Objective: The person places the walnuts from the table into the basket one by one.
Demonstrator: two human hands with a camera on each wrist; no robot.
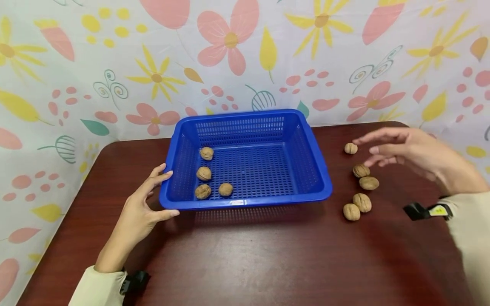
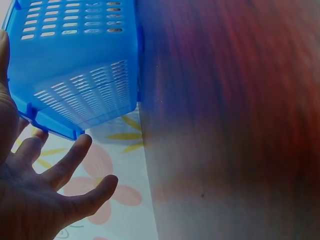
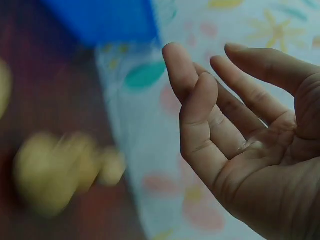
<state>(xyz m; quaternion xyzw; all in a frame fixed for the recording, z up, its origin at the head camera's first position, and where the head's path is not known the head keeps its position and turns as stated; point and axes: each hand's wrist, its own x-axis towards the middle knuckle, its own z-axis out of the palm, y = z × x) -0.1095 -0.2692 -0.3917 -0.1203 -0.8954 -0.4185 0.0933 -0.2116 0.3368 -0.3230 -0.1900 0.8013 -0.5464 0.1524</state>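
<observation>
Gripping a blue plastic basket [image 1: 268,199]: left hand [image 1: 139,210]. The relaxed, empty right hand [image 1: 415,153] could knock round brown walnuts [image 1: 369,183] rolling.

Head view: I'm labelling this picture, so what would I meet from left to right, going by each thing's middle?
Left hand, blue basket with four walnuts inside, five loose walnuts on the table, right hand.

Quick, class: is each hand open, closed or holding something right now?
Left hand: holding the basket.
Right hand: open, holding nothing, near loose walnuts.
</observation>
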